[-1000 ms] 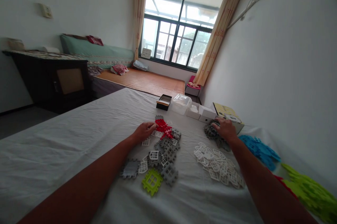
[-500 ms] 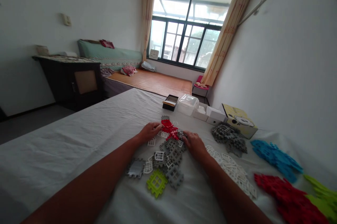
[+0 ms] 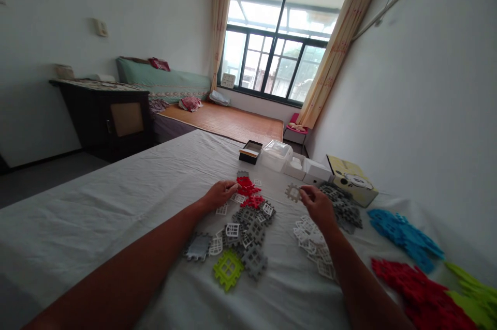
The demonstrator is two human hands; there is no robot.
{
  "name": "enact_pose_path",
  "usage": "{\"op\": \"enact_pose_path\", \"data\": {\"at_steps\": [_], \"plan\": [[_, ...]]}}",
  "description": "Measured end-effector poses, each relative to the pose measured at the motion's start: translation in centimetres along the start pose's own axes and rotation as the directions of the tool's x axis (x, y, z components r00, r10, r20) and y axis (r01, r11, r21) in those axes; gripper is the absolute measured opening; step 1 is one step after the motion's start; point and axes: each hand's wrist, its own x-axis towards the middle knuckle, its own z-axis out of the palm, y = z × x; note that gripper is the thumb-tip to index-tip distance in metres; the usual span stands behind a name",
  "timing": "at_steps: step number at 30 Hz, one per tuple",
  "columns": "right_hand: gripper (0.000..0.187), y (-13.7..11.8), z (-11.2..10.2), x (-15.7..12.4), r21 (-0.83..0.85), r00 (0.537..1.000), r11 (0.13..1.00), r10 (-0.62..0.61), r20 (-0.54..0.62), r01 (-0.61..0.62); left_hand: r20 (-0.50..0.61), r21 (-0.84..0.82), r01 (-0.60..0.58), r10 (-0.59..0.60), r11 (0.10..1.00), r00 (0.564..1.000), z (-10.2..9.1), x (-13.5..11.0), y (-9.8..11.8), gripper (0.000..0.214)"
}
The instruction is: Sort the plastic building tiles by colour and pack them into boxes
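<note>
My right hand (image 3: 319, 207) pinches a grey square interlocking building tile (image 3: 294, 193) with an open middle, held above the sheet. My left hand (image 3: 222, 194) is closed at the left edge of the red interlocking tiles (image 3: 245, 185), with fingertips pressed on one of them. Below these lies a loose heap of grey tiles (image 3: 254, 231) mixed with small white window pieces (image 3: 233, 230). Nearest to me in the middle is a lime-green tile (image 3: 228, 269). White window pieces (image 3: 308, 234) are piled under my right wrist, which partly hides them.
Dark grey tiles (image 3: 345, 207), blue pieces (image 3: 404, 237), red pieces (image 3: 423, 294) and lime-green pieces (image 3: 476, 288) form piles along the right. Behind stand a black box (image 3: 250, 152), a clear plastic container (image 3: 276, 155), white boxes (image 3: 316, 170) and a yellow carton (image 3: 353, 177).
My right hand has moved right, away from the middle heap and toward the dark grey pile, carrying the grey tile. My left hand has stayed by the red tiles.
</note>
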Motion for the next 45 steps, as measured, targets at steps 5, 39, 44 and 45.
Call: {"op": "enact_pose_path", "data": {"at_steps": [5,39,44,45], "plan": [[0.061,5.3,-2.8,1.7,0.143,0.929,0.959,0.272,-0.25,-0.242,0.008,-0.09,-0.114,0.115,0.989,0.993,-0.3,-0.4,1.9,0.032],[0.049,-7.4,4.3,-6.1,0.151,0.776,0.98,-0.195,0.6,0.13,0.347,-0.204,-0.295,0.351,0.933,0.87,0.2,-1.9,4.7,0.025],[0.036,-6.8,2.9,-4.5,0.365,0.714,0.91,-0.122,0.689,-0.197,0.238,-0.115,-0.193,0.216,0.974,0.947,0.4,-1.7,3.6,0.031],[0.035,-6.6,2.2,-4.0,0.391,0.721,0.89,-0.111,0.684,-0.234,0.232,-0.111,-0.181,0.203,0.977,0.951,0.5,-1.7,3.4,0.031]]}}
